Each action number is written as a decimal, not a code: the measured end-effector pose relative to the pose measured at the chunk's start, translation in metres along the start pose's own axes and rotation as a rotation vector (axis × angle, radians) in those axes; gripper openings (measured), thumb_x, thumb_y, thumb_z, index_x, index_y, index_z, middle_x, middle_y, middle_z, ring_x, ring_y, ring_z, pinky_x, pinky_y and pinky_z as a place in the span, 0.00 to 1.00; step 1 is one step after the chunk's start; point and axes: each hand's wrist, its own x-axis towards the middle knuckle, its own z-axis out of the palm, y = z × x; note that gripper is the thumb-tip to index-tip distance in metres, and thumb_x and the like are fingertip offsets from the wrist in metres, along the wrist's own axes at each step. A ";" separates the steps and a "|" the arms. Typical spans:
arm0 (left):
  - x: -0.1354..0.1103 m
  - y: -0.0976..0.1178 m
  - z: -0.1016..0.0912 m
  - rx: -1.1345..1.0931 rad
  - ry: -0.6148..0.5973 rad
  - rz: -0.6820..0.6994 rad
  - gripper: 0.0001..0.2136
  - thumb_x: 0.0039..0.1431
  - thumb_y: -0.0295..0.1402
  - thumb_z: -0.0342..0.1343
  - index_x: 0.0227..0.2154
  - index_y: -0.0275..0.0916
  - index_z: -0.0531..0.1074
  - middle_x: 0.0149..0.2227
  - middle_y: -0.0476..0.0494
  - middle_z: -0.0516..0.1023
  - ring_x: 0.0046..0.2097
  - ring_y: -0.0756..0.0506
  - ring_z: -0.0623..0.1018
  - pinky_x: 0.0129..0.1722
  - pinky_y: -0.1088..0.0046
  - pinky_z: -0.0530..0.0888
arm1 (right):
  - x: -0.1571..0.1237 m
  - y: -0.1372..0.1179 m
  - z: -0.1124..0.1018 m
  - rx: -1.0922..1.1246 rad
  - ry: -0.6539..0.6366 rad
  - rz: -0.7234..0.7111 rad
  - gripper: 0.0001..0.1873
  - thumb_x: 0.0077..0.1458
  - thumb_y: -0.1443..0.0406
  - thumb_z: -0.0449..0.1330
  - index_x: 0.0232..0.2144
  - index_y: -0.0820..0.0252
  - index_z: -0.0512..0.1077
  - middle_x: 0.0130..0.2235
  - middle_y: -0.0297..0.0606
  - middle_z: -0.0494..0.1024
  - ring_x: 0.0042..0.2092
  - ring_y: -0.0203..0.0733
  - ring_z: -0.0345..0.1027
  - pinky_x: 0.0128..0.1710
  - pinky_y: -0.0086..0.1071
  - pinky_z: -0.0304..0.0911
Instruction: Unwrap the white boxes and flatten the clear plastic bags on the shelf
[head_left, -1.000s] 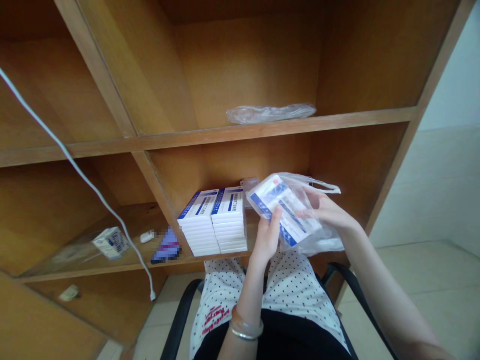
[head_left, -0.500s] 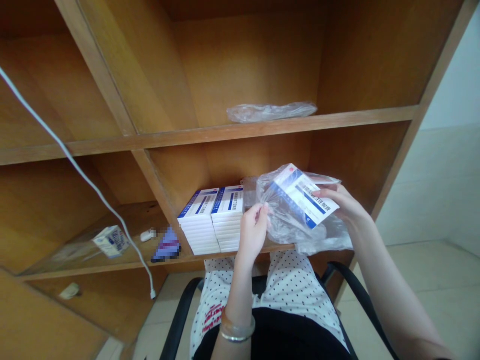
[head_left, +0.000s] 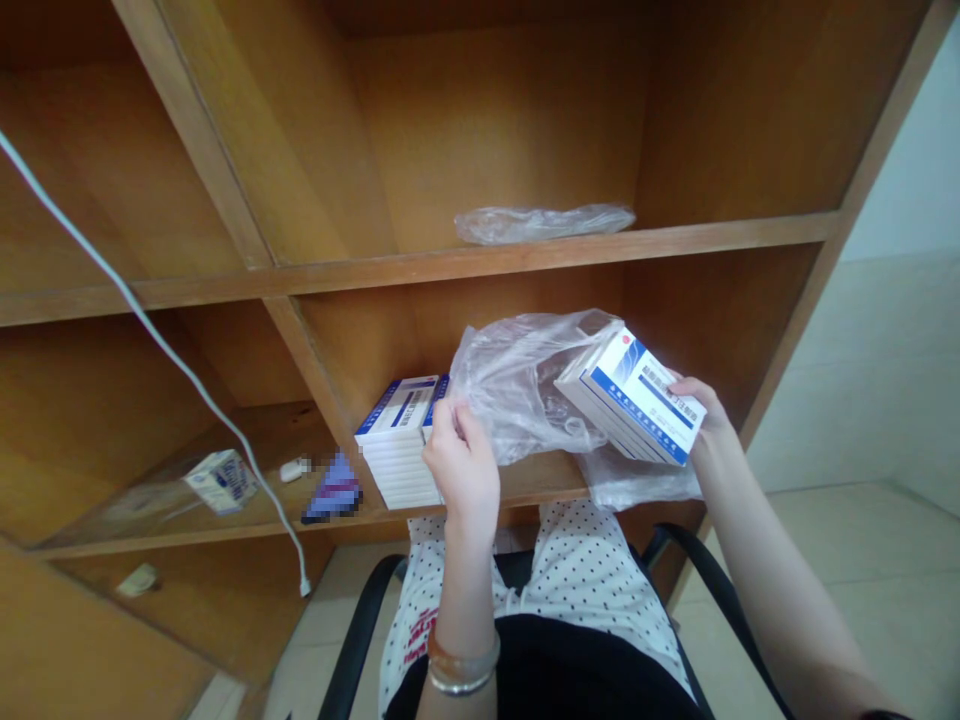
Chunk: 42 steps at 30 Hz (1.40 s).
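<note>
My right hand (head_left: 705, 415) is closed round the right end of a stack of white and blue boxes (head_left: 641, 395), held tilted above the lower shelf. A clear plastic bag (head_left: 525, 385) stretches to the left from the boxes, its mouth at their left end. With pinched fingers my left hand (head_left: 463, 455) grips the bag's left part. Behind that hand, two piles of similar boxes (head_left: 401, 440) stand side by side on the shelf; the hand and bag cover most of the right pile. Another flattened clear bag (head_left: 637, 475) lies over the shelf edge below the held boxes.
On the upper shelf (head_left: 420, 268) lies a folded clear plastic bag (head_left: 544, 224). A white cable (head_left: 180, 370) hangs across the left side. In the left compartment are a small box (head_left: 223, 480) and a white object (head_left: 295, 469). Chair armrests flank my legs.
My left hand has drawn the bag leftward, while the boxes in my right hand have moved slightly right. The stack has come out of the plastic, showing its bare sides.
</note>
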 end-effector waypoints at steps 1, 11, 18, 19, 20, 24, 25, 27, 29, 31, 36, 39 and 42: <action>0.002 0.000 -0.002 -0.008 0.042 -0.010 0.09 0.63 0.34 0.46 0.36 0.39 0.70 0.21 0.51 0.69 0.24 0.51 0.70 0.27 0.77 0.65 | -0.001 0.003 -0.001 0.001 0.001 0.002 0.31 0.37 0.57 0.57 0.47 0.60 0.69 0.44 0.45 0.79 0.44 0.57 0.74 0.37 0.45 0.71; 0.015 0.010 -0.021 -0.209 0.539 0.078 0.19 0.61 0.29 0.44 0.56 0.40 0.58 0.52 0.39 0.69 0.40 0.49 0.76 0.25 0.80 0.71 | 0.026 0.014 0.020 0.151 0.059 0.096 0.18 0.45 0.58 0.60 0.39 0.60 0.70 0.41 0.44 0.80 0.46 0.53 0.74 0.41 0.43 0.72; 0.012 0.010 -0.017 -0.416 0.610 0.027 0.18 0.60 0.30 0.45 0.54 0.39 0.61 0.58 0.38 0.64 0.41 0.48 0.78 0.26 0.78 0.72 | 0.035 0.055 0.085 0.236 0.267 0.151 0.20 0.41 0.62 0.68 0.38 0.57 0.70 0.40 0.38 0.80 0.44 0.48 0.74 0.43 0.39 0.71; 0.012 0.010 -0.018 -0.433 0.596 0.023 0.18 0.60 0.30 0.46 0.54 0.39 0.61 0.59 0.38 0.64 0.42 0.47 0.78 0.26 0.78 0.72 | 0.033 0.061 0.094 0.251 0.255 0.177 0.20 0.41 0.62 0.68 0.38 0.58 0.70 0.40 0.39 0.80 0.44 0.47 0.74 0.43 0.39 0.70; 0.012 0.010 -0.018 -0.447 0.578 0.015 0.19 0.60 0.30 0.46 0.54 0.40 0.61 0.59 0.38 0.63 0.42 0.47 0.78 0.27 0.77 0.73 | 0.031 0.066 0.102 0.264 0.244 0.203 0.21 0.41 0.61 0.69 0.39 0.58 0.69 0.40 0.39 0.80 0.44 0.47 0.73 0.43 0.38 0.70; 0.013 0.011 -0.021 -0.485 0.525 -0.020 0.19 0.59 0.30 0.48 0.54 0.41 0.61 0.59 0.38 0.64 0.41 0.46 0.79 0.28 0.77 0.73 | 0.025 0.082 0.126 0.186 0.312 0.246 0.34 0.38 0.59 0.71 0.48 0.55 0.63 0.41 0.37 0.79 0.46 0.47 0.72 0.45 0.38 0.68; 0.014 0.011 -0.021 -0.492 0.516 -0.023 0.19 0.58 0.30 0.48 0.54 0.41 0.62 0.59 0.38 0.65 0.42 0.46 0.79 0.28 0.77 0.73 | 0.024 0.085 0.129 0.152 0.319 0.246 0.36 0.38 0.58 0.71 0.49 0.55 0.62 0.42 0.37 0.79 0.47 0.47 0.72 0.46 0.39 0.67; 0.014 0.011 -0.021 -0.516 0.501 -0.022 0.19 0.58 0.29 0.49 0.53 0.41 0.63 0.59 0.39 0.66 0.42 0.47 0.79 0.28 0.78 0.72 | 0.023 0.091 0.133 0.099 0.314 0.227 0.32 0.41 0.55 0.68 0.47 0.56 0.64 0.43 0.38 0.78 0.49 0.48 0.70 0.49 0.39 0.65; 0.015 0.010 -0.020 -0.552 0.487 -0.034 0.19 0.56 0.28 0.50 0.52 0.40 0.64 0.58 0.39 0.67 0.41 0.47 0.79 0.28 0.79 0.72 | 0.022 0.096 0.136 0.068 0.295 0.199 0.24 0.46 0.53 0.64 0.43 0.58 0.67 0.43 0.39 0.78 0.50 0.48 0.70 0.51 0.39 0.63; 0.015 0.009 -0.018 -0.566 0.470 -0.060 0.20 0.55 0.27 0.51 0.52 0.39 0.65 0.58 0.38 0.67 0.42 0.47 0.79 0.28 0.79 0.72 | 0.023 0.101 0.137 0.049 0.255 0.164 0.19 0.50 0.54 0.60 0.40 0.58 0.68 0.44 0.39 0.78 0.50 0.48 0.69 0.53 0.39 0.62; 0.016 0.008 -0.015 -0.518 0.399 -0.129 0.21 0.54 0.29 0.51 0.53 0.39 0.64 0.58 0.38 0.66 0.42 0.46 0.79 0.27 0.79 0.71 | 0.025 0.115 0.142 0.106 0.144 0.117 0.19 0.50 0.60 0.59 0.46 0.55 0.67 0.52 0.37 0.74 0.55 0.45 0.66 0.57 0.40 0.58; 0.016 0.008 -0.014 -0.521 0.363 -0.136 0.21 0.54 0.30 0.51 0.53 0.39 0.64 0.57 0.39 0.68 0.41 0.47 0.79 0.26 0.79 0.71 | 0.025 0.118 0.143 0.185 0.106 0.153 0.20 0.50 0.61 0.59 0.47 0.56 0.67 0.53 0.38 0.74 0.54 0.44 0.67 0.57 0.40 0.58; 0.016 0.009 -0.014 -0.520 0.349 -0.139 0.21 0.54 0.30 0.51 0.52 0.39 0.65 0.56 0.39 0.69 0.39 0.47 0.79 0.26 0.79 0.71 | 0.024 0.115 0.142 0.218 0.081 0.166 0.20 0.50 0.63 0.59 0.47 0.58 0.67 0.52 0.40 0.74 0.54 0.44 0.68 0.58 0.39 0.58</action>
